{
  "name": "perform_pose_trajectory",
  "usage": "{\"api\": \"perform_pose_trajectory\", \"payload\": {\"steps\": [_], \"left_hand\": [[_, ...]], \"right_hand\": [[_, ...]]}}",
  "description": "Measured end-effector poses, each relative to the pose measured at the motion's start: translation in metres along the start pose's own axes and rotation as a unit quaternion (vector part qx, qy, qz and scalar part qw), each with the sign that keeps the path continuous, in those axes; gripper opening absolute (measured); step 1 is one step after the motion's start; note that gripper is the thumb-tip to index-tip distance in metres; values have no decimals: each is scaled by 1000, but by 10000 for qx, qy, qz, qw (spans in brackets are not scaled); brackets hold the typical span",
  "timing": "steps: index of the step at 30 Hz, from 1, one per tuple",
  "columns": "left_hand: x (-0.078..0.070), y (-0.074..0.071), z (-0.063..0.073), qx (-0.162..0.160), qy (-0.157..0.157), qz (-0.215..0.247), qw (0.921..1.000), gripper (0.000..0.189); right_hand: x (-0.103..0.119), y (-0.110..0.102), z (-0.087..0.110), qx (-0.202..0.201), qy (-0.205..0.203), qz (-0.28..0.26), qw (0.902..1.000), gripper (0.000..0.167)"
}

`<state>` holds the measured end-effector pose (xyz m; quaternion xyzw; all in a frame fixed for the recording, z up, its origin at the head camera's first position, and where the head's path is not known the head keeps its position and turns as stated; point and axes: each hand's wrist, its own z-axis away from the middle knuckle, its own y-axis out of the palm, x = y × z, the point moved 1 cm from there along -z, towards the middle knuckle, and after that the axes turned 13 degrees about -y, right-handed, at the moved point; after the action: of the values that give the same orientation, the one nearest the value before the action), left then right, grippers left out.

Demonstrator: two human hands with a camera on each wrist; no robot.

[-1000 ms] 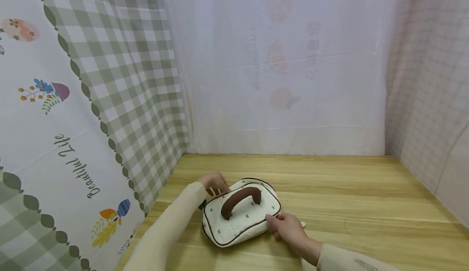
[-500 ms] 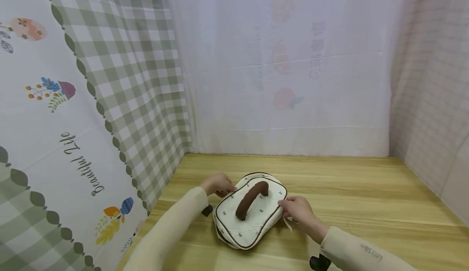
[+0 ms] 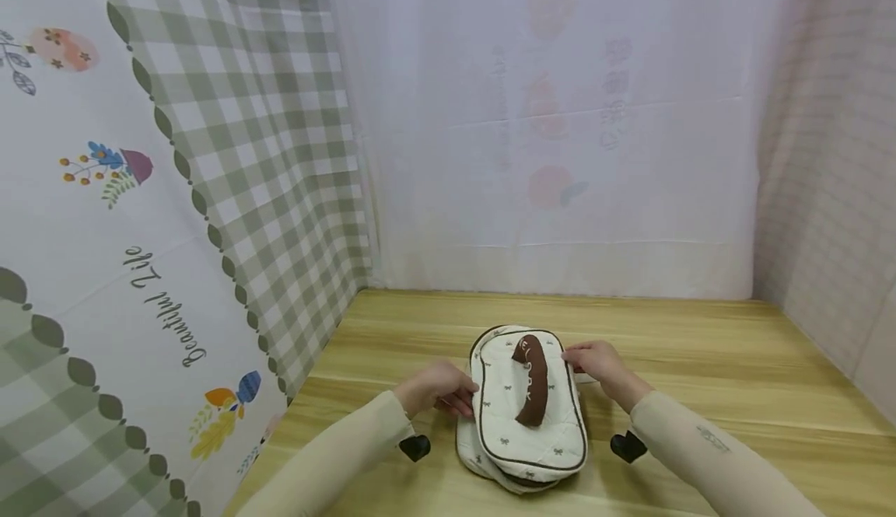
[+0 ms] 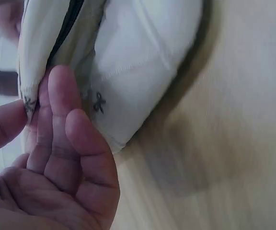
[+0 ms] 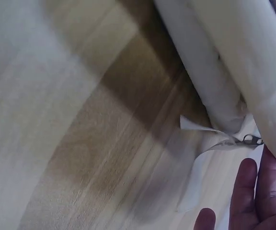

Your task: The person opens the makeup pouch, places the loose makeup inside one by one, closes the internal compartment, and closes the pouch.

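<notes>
A white zippered bag (image 3: 495, 416) with small dark bows, brown piping and a padded brown handle (image 3: 535, 385) sits on the table. My left hand (image 3: 439, 387) pinches the lid's left edge between thumb and fingers. In the left wrist view, a dark zipper line (image 4: 67, 28) runs along the bag's side beyond my fingertips (image 4: 63, 84). My right hand (image 3: 600, 365) pinches the edge at the far right corner. Close to those fingers, the right wrist view has a metal zipper pull (image 5: 251, 140) with a pale ribbon (image 5: 195, 177) hanging from it.
The wooden table (image 3: 707, 392) extends around the bag. A green checked cloth (image 3: 280, 159) hangs on the left, and a pale sheet (image 3: 448, 190) closes off the back. Dark wrist cameras (image 3: 416, 447) sit below both wrists.
The bag has turned counterclockwise and shifted right, so its handle now points nearly away from me. My right hand has moved to the far corner, my left hand nearer and to the right.
</notes>
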<state>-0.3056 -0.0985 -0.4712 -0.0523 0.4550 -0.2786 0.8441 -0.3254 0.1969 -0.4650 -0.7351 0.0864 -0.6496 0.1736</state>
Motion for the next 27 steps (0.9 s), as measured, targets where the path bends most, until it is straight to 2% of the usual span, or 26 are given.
{"api": "perform_pose_trajectory", "payload": {"steps": [4, 6, 8, 10, 14, 17, 19, 22, 27], "left_hand": [[3, 8, 2, 475, -79, -191, 9987, 20], [3, 8, 3, 488, -68, -422, 9979, 22], [1, 5, 3, 334, -31, -727, 9968, 25], [-2, -1, 3, 7, 74, -1120, 9937, 30], [-11, -17, -2, -794, 473, -1824, 9789, 38], [-21, -26, -11, -1287, 876, -2054, 9662, 39], [-27, -28, -17, -1499, 1112, -2038, 9611, 37], [-38, -26, -26, -1574, 1331, -1928, 9594, 43], [-54, -16, -35, -1378, 1505, -1796, 9623, 55]], "right_hand": [[-3, -1, -4, -20, 97, 59, 9999, 30], [-5, -1, -3, -9, 97, 83, 9999, 28], [-6, -3, -1, 8, 43, 135, 9999, 28], [-6, -4, 3, 31, -52, 170, 9998, 29], [-5, -8, 13, 185, -171, 303, 9992, 36], [-4, -8, 27, 362, -81, 452, 9983, 44], [-3, -7, 38, 432, -17, 499, 9978, 49], [-1, -4, 56, 490, 140, 385, 9980, 53], [-4, 3, 84, 421, 467, 83, 9980, 50]]}}
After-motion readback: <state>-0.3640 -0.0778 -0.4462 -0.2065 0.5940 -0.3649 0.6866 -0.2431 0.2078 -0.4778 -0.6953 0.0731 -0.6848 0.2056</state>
